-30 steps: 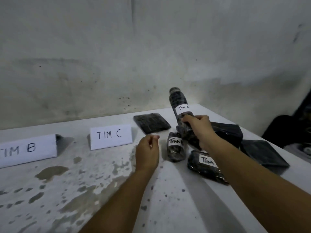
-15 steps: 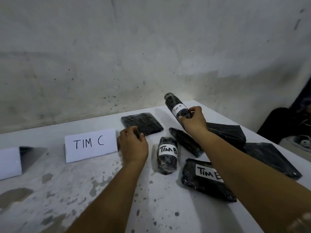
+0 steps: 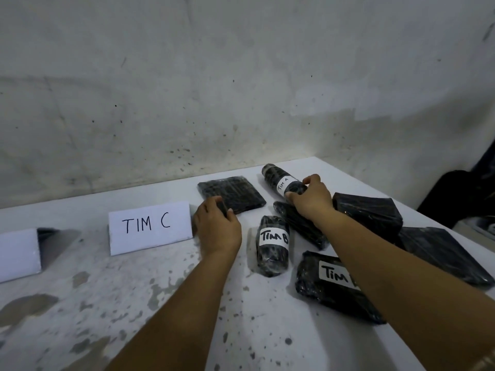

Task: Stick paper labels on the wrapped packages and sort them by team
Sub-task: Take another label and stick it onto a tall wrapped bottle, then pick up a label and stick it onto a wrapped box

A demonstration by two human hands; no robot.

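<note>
from where i sit: tim c card [image 3: 150, 227] at 9 o'clock of the flat package [image 3: 231, 194], tim a roll [image 3: 281, 180] at its 3.

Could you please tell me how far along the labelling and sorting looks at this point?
Done: three packages carry labels, TIM A roll, TIM B roll and a flat TIM pack. In hand: right hand grips the TIM A roll; left hand holds the unlabelled flat pack. Left: several packages lack visible labels, and nothing sits by the TIM C sign.
</note>
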